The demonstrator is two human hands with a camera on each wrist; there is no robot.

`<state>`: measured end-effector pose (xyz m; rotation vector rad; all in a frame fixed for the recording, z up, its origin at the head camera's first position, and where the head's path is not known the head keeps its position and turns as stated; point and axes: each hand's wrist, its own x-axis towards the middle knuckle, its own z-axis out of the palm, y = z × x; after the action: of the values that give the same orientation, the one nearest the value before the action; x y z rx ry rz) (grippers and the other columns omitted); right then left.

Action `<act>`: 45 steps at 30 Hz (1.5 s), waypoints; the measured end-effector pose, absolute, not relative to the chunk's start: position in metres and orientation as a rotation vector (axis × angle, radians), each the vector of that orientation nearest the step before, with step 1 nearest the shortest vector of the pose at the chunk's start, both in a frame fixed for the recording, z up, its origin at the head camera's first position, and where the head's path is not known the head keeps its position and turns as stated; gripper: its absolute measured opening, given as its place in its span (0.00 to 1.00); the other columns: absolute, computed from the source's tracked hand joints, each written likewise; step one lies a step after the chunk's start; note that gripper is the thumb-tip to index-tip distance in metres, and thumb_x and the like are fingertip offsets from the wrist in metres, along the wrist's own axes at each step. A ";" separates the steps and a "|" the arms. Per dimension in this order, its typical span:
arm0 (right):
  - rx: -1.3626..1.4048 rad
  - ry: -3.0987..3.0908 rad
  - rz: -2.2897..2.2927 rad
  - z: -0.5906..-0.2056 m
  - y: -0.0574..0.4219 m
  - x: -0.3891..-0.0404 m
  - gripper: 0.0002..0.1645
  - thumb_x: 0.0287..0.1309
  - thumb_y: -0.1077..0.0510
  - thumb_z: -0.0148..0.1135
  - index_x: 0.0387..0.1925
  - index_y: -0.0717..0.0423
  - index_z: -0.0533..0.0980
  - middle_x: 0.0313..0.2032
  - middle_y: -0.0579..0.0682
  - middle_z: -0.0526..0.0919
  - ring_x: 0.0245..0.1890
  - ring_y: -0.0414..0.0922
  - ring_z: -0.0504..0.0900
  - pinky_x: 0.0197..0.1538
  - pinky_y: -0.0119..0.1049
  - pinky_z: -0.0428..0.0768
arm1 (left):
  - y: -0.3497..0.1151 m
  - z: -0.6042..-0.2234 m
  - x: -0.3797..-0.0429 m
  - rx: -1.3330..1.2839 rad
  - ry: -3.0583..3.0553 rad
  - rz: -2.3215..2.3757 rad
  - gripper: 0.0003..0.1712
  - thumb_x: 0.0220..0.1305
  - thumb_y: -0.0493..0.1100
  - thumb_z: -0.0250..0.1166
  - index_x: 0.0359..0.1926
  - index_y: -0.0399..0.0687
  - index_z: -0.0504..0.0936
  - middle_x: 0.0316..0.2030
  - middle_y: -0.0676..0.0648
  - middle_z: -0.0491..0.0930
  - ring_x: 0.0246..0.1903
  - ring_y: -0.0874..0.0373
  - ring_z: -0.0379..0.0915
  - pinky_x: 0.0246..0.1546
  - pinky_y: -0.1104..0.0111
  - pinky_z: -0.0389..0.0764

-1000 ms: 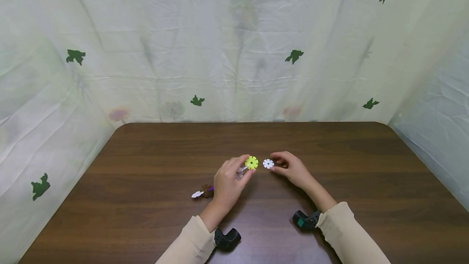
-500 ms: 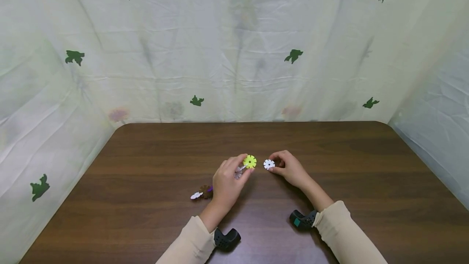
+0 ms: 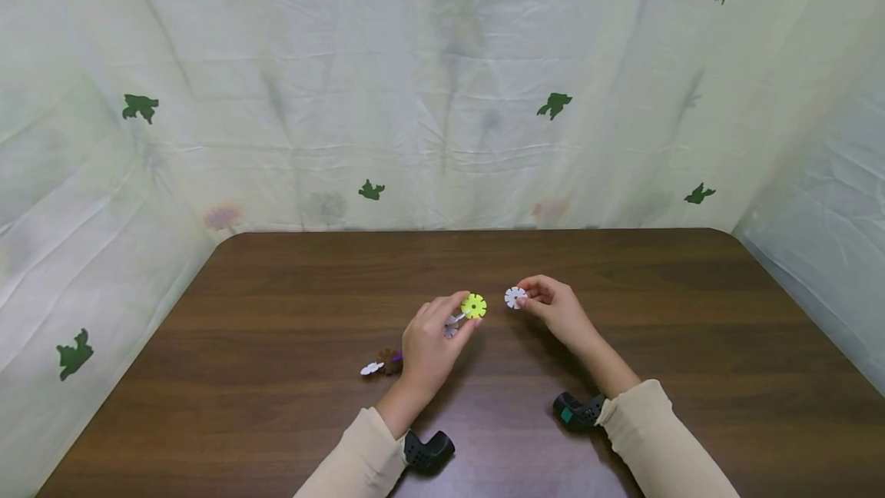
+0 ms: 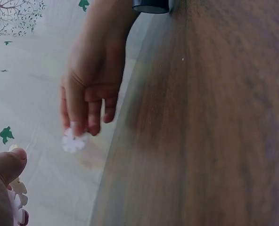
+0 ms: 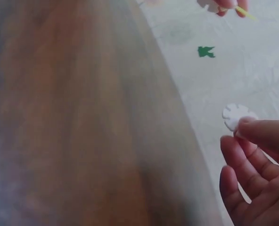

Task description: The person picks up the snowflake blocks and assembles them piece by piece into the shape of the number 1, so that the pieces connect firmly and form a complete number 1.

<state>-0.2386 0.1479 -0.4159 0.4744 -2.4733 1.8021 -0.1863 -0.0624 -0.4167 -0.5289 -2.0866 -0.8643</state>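
My left hand (image 3: 432, 344) pinches a yellow-green notched disc (image 3: 474, 306) between thumb and fingers, above the table. Joined to it are pale white notched discs (image 3: 451, 327), partly hidden by the hand. To the right, my right hand (image 3: 558, 310) holds a single white notched disc (image 3: 515, 297) by its edge, thumb on its face; the right wrist view shows this white disc (image 5: 234, 116) at the thumb tip. A short gap separates the white disc from the yellow-green one.
On the brown wooden table (image 3: 276, 290), left of my left forearm, lies a small cluster of brown, purple and white discs (image 3: 389, 361), partly covered by the arm. A pale curtain with green leaf shapes (image 3: 442, 98) hangs behind the table.
My right hand has moved slightly up and to the right with the white disc, and its thumb now lies over the disc's face. The left hand has hardly moved.
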 end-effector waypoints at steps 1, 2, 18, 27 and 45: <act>0.474 -2.457 1.818 -0.414 0.149 -0.238 0.12 0.50 0.68 0.62 0.38 0.67 0.74 0.28 0.54 0.76 0.27 0.44 0.74 0.28 0.33 0.74 | -0.062 -0.417 -0.186 -0.534 -2.091 -0.866 0.22 0.42 0.44 0.73 0.42 0.45 0.81 0.32 0.51 0.80 0.28 0.59 0.72 0.28 0.68 0.73; 0.473 -2.439 1.837 -0.412 0.149 -0.237 0.11 0.50 0.68 0.62 0.38 0.67 0.74 0.29 0.54 0.76 0.27 0.44 0.74 0.28 0.34 0.74 | -0.062 -0.416 -0.186 -0.539 -2.095 -0.868 0.22 0.43 0.44 0.73 0.42 0.45 0.81 0.33 0.51 0.80 0.29 0.59 0.72 0.29 0.68 0.73; 0.686 -2.301 2.037 -0.397 0.146 -0.229 0.11 0.50 0.64 0.63 0.36 0.66 0.75 0.32 0.51 0.79 0.31 0.43 0.78 0.38 0.42 0.77 | -0.061 -0.415 -0.185 -0.624 -2.110 -0.903 0.21 0.44 0.43 0.73 0.43 0.45 0.82 0.36 0.52 0.81 0.29 0.61 0.72 0.29 0.70 0.73; 0.866 -2.263 2.044 -0.396 0.142 -0.226 0.09 0.49 0.69 0.62 0.35 0.70 0.75 0.31 0.53 0.80 0.30 0.44 0.78 0.36 0.45 0.77 | -0.061 -0.416 -0.185 -0.629 -2.160 -0.902 0.21 0.46 0.45 0.71 0.43 0.44 0.82 0.36 0.53 0.81 0.29 0.61 0.71 0.28 0.70 0.72; 0.977 -2.312 1.963 -0.387 0.144 -0.220 0.05 0.46 0.73 0.62 0.29 0.68 0.79 0.30 0.61 0.81 0.30 0.57 0.79 0.35 0.44 0.78 | -0.062 -0.417 -0.184 -0.761 -2.108 -0.908 0.22 0.42 0.43 0.73 0.42 0.44 0.82 0.35 0.52 0.81 0.27 0.61 0.69 0.26 0.72 0.70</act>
<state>-0.2197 0.1436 -0.3868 0.9765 -2.3117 1.9629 -0.1844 -0.0622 -0.4165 -0.7606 -2.1084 -0.9078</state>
